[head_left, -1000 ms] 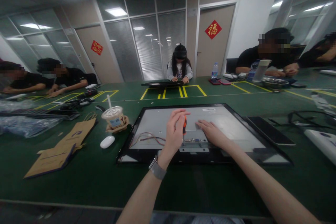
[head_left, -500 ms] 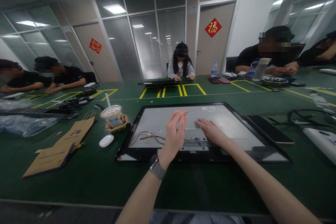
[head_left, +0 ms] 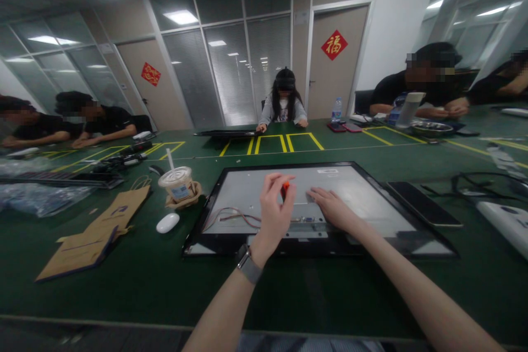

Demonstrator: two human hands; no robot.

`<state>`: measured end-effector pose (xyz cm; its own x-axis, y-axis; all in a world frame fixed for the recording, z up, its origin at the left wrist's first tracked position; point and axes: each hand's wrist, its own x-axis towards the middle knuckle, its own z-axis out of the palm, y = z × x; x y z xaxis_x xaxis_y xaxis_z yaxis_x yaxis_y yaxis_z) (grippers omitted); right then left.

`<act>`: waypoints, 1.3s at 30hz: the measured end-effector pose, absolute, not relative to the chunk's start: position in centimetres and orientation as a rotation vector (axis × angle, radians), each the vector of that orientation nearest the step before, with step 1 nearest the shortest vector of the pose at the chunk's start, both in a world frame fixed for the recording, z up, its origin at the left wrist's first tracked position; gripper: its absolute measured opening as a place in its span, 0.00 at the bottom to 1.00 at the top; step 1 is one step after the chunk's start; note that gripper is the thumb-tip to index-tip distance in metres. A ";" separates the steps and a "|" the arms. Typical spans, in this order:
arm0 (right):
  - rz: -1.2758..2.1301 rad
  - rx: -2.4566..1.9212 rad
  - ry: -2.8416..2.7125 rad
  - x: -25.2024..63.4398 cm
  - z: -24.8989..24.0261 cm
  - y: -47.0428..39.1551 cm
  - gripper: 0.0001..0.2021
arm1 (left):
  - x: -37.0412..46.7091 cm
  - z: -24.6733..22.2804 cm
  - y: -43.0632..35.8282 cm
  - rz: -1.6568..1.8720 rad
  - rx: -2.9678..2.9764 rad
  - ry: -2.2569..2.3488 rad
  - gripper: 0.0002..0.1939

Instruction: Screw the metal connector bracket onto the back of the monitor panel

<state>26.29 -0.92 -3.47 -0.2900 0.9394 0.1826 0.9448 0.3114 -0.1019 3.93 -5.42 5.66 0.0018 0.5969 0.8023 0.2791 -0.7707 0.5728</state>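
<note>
A flat display panel with a black frame [head_left: 412, 209] lies back side up on the green table. Over its middle, my left hand [head_left: 275, 206] is curled round a small red-and-black tool [head_left: 285, 189], whose lower end is hidden by the fingers. My right hand [head_left: 330, 206] rests with its fingers spread on the grey metal back [head_left: 363, 190], just right of the left one. Thin cables [head_left: 235, 213] run over the metal at the panel's left, and a strip with connectors [head_left: 308, 219] sits below the hands.
To the left are a cup [head_left: 178, 184], a white mouse [head_left: 167, 223] and paper bags [head_left: 80, 250]. A dark phone-like slab [head_left: 423, 203] and a white device [head_left: 507, 231] lie to the right. Across the table, a person [head_left: 284, 102] touches another dark panel [head_left: 231, 133].
My left hand has opened slightly around the tool, and more of its red part shows. Across the table, the dark panel has shifted left, with the person's hand now at its edge.
</note>
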 end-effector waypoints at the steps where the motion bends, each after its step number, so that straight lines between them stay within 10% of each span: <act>1: -0.038 -1.729 -2.368 26.3 -3.5 -0.9 0.28 | 3.9 5.7 -5.4 1.820 2.019 0.892 0.13; 39: -0.020 -1.749 -2.359 26.2 -3.3 -1.1 0.28 | 4.1 5.4 -5.6 1.862 1.830 0.917 0.16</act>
